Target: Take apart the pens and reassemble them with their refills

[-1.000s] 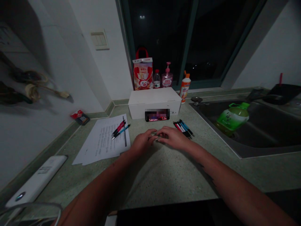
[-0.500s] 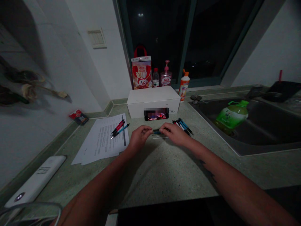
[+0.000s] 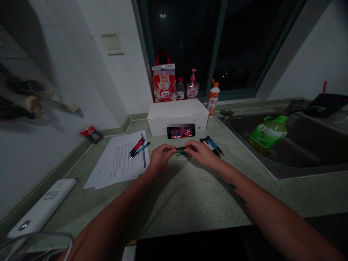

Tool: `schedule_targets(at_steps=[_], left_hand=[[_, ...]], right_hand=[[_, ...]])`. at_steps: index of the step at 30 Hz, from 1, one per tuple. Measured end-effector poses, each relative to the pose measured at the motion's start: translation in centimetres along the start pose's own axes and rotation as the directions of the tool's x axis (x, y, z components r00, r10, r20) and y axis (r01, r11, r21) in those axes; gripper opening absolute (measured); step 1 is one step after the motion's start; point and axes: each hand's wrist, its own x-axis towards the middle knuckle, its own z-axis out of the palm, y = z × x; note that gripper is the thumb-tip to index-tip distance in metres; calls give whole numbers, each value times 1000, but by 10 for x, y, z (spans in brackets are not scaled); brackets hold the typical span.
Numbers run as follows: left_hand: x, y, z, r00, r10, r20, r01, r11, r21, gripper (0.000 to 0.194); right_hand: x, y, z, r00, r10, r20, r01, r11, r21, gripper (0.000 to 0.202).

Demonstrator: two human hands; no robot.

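Note:
Between my two hands is a short black pen part (image 3: 180,148), level and just above the counter. My left hand (image 3: 161,156) pinches its left end, and my right hand (image 3: 200,152) pinches its right end. The fingertips hide both ends. Under it on the counter lie a small blue piece (image 3: 181,153) and a thin pale rod (image 3: 185,158), partly covered by the right fingers. Several pens (image 3: 212,145) lie just beyond my right hand. Red and blue pens (image 3: 138,149) rest on printed sheets (image 3: 119,163) to my left.
A phone (image 3: 181,131) with a lit screen leans on a white box (image 3: 176,112). Behind stand a printed bag (image 3: 164,85), a pump bottle (image 3: 192,87) and an orange-capped bottle (image 3: 213,98). The sink (image 3: 299,145) at right holds a green jug (image 3: 269,134). A white device (image 3: 43,206) lies left.
Both hands have risen very slightly, with the black pen part now showing apart from the blue piece beneath it. The fingers keep their pinch.

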Motion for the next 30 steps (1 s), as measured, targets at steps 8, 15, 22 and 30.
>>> schedule_targets(at_steps=[8,15,22,30], left_hand=[[-6,-6,4,981,172,90,-185,968,169,8],[-6,-1,4,984,164,61,-172,974,147,6],[-7,-4,4,983,168,75,-179,970,167,7],[-8,-1,4,978,185,92,-199,964,174,7]], right_hand=[[-3,-7,6,964,130,234,-178,964,198,33],[-3,-7,10,995,74,59,-85,971,222,23],[-3,-5,10,986,114,123,-133,978,160,24],[-4,-1,12,993,62,102,-80,980,182,23]])
